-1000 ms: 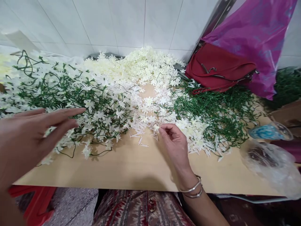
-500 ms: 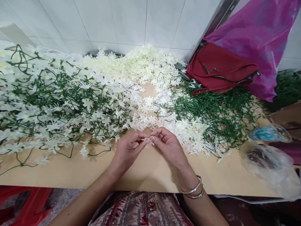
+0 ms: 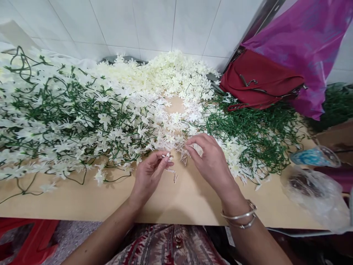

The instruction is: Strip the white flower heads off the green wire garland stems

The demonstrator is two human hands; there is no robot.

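My left hand [image 3: 149,173] is closed in a pinch around a small white artificial flower [image 3: 167,157], holding it just above the table [image 3: 154,206]. My right hand [image 3: 208,158] is up and to the right, thumb and forefinger pinched at the edge of a heap of thin white stamens [image 3: 180,147]. A stamen piece appears to be between those fingertips, partly hidden. One loose stamen [image 3: 175,177] lies on the bare wood below the left fingertips.
White flowers on green stems [image 3: 68,114] pile up at left. Cream blossoms [image 3: 176,73] lie against the tiled wall [image 3: 154,25]. At right are green stems [image 3: 248,125], a red bag [image 3: 259,79], a purple plastic bag [image 3: 306,55], a cup [image 3: 316,156] and a clear bag [image 3: 328,198].
My hands have come apart. The right one moved up and right from the flower to the stamens, while the left stays nearly in place with the flower.
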